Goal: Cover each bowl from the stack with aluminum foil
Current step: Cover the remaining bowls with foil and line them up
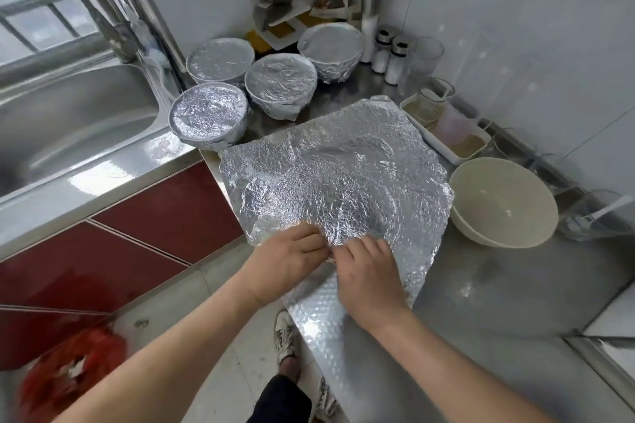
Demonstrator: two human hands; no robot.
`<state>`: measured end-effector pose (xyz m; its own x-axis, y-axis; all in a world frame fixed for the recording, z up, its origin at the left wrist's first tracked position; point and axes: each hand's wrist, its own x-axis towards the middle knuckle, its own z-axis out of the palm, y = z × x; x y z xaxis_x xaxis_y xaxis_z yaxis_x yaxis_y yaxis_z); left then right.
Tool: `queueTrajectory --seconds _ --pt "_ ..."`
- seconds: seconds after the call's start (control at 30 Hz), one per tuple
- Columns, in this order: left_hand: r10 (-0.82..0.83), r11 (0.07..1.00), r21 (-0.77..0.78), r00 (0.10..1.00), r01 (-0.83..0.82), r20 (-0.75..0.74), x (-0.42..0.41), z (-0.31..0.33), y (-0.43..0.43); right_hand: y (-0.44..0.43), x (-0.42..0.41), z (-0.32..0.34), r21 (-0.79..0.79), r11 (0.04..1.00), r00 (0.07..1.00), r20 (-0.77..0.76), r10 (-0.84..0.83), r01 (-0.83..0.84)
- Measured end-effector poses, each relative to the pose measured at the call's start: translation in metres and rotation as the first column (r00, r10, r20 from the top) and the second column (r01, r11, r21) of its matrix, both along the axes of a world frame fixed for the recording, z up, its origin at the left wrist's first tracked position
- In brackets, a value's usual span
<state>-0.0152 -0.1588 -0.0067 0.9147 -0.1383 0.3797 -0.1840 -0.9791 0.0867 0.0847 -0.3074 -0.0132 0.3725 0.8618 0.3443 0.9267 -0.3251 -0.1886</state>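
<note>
Foil sheet point(336, 175) lies spread across the middle of the bench point(498, 285). Behind it to the left, four covered bowls point(280, 86) cluster near the back wall, beside the sink point(68, 120). Right of the sheet sits the uncovered bowl point(503, 203), just beside its edge, with a tray point(443, 148) behind it. Left hand point(285, 264) and right hand point(371, 271) meet at the sheet's near edge, fingers pinching it.
</note>
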Motion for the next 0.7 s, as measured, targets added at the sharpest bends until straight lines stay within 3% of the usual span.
queueTrajectory --seconds 0.13,0.27,0.4,0.7 --pt "0.078 0.996 -0.043 0.996 -0.080 -0.040 -0.009 -0.008 0.002 0.003 -0.004 -0.003 -0.011 1.000 0.992 -0.129 -0.008 0.007" --pt "0.188 0.976 -0.103 0.981 -0.192 -0.046 -0.012 -0.004 0.002 -0.008 0.011 -0.002 0.105 0.994 0.929 -0.366 0.057 -0.020" --pt "0.156 0.976 -0.142 0.985 -0.164 -0.067 -0.009 0.004 -0.014 -0.014 0.023 -0.005 0.134 0.988 0.955 -0.277 0.106 -0.071" --pt "0.172 0.967 -0.179 0.983 -0.181 -0.063 -0.001 -0.008 -0.019 -0.012 0.025 -0.007 -0.054 0.990 0.990 -0.058 0.130 -0.133"
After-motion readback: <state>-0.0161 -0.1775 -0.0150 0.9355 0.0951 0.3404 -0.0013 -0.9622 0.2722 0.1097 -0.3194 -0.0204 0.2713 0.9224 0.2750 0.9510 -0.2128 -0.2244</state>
